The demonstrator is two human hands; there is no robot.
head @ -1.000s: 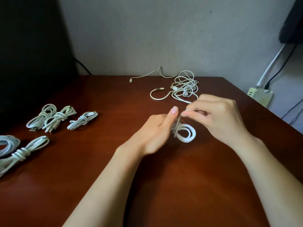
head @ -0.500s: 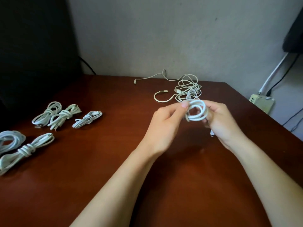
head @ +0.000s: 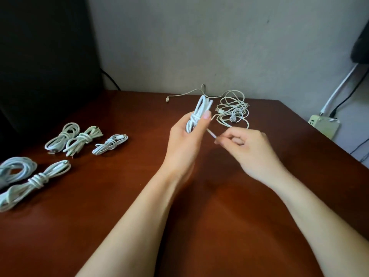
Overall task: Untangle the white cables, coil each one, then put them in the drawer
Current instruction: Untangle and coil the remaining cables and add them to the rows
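Head view: left hand [head: 185, 140] grips a coiled cable [head: 201, 108], right hand [head: 249, 148] pinches its loose tail [head: 210, 134], tip hidden.

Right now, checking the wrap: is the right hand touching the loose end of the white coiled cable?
Touching. Head view: the right hand pinches the loose end trailing from the white coiled cable in the left hand.

A brown worktop [head: 219, 226] is set against a grey wall [head: 179, 47]. A power strip [head: 324, 125] is seen beyond its right edge, and a dark panel [head: 40, 56] at the left.
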